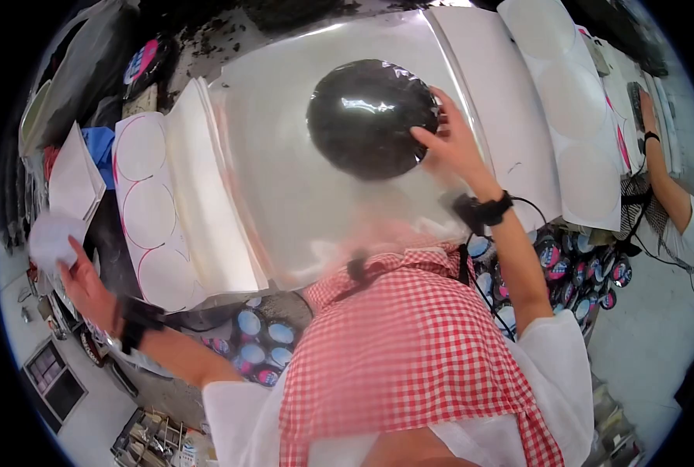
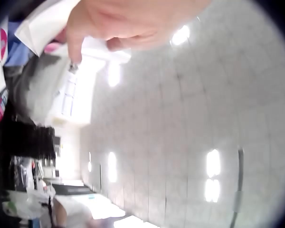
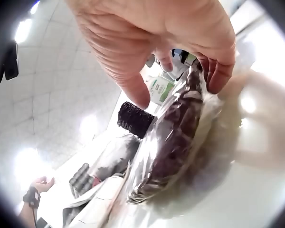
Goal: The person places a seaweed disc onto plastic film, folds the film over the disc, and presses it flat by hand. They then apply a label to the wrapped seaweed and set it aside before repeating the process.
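A round black disc wrapped in clear, shiny plastic [image 1: 370, 117] tilts over the sheet-covered table in the head view. My right hand [image 1: 460, 148] grips it at its right edge, with the thumb [image 3: 135, 90] on one face and the fingers [image 3: 221, 76] curled round the other side. Out at the far left, my left hand [image 1: 90, 288] pinches a round white paper disc [image 1: 51, 237], which is a little blurred. In the left wrist view that left hand [image 2: 133, 21] partly hides the white piece.
Translucent sheeting [image 1: 277, 194] covers the table. White sheets printed with circles lie at left [image 1: 148, 187] and right [image 1: 569, 101]. Several black, blue and pink round packs [image 1: 265, 342] lie below the table edge. Another person's arm [image 1: 666, 167] reaches in at far right.
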{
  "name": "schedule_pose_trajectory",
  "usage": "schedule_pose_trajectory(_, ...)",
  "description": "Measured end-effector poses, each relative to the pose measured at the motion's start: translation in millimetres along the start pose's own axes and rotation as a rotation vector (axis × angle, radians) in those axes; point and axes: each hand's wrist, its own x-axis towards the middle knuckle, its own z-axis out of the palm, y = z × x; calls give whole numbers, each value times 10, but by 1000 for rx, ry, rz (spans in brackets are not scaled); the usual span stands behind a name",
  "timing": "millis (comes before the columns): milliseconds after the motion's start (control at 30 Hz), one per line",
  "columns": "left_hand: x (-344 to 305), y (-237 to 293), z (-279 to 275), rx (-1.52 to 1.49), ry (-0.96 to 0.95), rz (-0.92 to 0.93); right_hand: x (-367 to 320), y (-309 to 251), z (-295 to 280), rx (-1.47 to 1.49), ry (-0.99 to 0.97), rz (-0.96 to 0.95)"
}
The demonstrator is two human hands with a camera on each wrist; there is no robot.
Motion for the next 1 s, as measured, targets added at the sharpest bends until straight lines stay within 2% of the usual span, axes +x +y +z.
schedule_pose_trajectory(33,-541,242,620,855,198,416,26,7,79,51,-10,4)
schedule_pose_trajectory(133,-1588,-33,1954,1485,415,634,155,82,268,206,-49,34)
schedule_pose_trajectory(167,-1902,-462,2337,866,106,570,185,144,316,252,-44,36)
schedule_pose_trajectory(233,-2201,-443,3039,709,-461,767,221,299,387,340,-34,48)
schedule_pose_trajectory(267,-2234,-691,3218,585,-553,742,225,288,403,300,-29,60)
schedule_pose_trajectory(300,-2268,-813,3334,589,-596,707,217,265,404,261,-24,71)
schedule_pose_trajectory(367,-2230,-995,3408,657,-679,752,227,273,392,174,-6,39)
schedule_pose_trajectory(467,-2265,-1123,3397,734,-880,610,210,320,390,76,8,-46)
schedule_pose_trajectory(567,-2269,-554,3448,1025,-1029,504,201,306,374,91,1,-64)
schedule_pose_trajectory(600,-2183,-624,3494,1063,-1122,594,194,303,369,106,-7,-53)
schedule_pose_trajectory(700,-1950,-1005,3842,1000,-986,840,177,340,355,150,-25,-2)
schedule_pose_trajectory(733,-1852,-981,3843,1027,-912,678,221,350,338,166,-27,4)
schedule_pose_trajectory(833,-1504,-1637,3436,1030,-546,181,249,290,282,365,-128,118)
schedule_pose_trajectory(900,-1411,-1502,3140,261,-758,-139,226,108,324,384,-162,3)
schedule_pose_trajectory(967,-1547,-909,2871,-291,-474,-495,131,-471,396,434,-214,-128)
schedule_pose_trajectory(1000,-1573,-832,2444,-384,-276,-578,127,-704,394,469,-248,-204)
